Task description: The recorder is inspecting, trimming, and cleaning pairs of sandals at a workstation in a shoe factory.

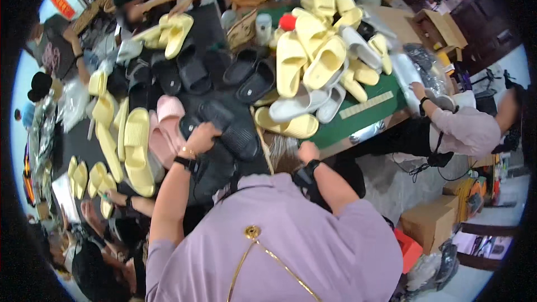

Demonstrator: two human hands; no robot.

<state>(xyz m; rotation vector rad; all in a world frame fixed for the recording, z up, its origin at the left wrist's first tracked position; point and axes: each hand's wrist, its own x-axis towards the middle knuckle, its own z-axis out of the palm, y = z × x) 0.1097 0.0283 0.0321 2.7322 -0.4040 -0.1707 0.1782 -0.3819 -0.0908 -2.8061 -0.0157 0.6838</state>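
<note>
My left hand (202,137) is closed at the near end of a black slide slipper (193,127), beside a pink pair (166,126). Just past it, a ribbed black slipper (240,138) lies on the dark table. At the table's near edge my right hand (307,151) is curled closed, and whatever may be in its fingers is hidden. A pale yellow slipper (288,125) and a white one (299,105) lie in front of that hand.
A heap of yellow slippers (310,45) covers part of the green mat (386,100). More yellow slippers (137,151) stand at the left. Several people work around the table; one person in a light shirt (467,126) reaches in from the right. Cardboard boxes (430,218) sit on the floor.
</note>
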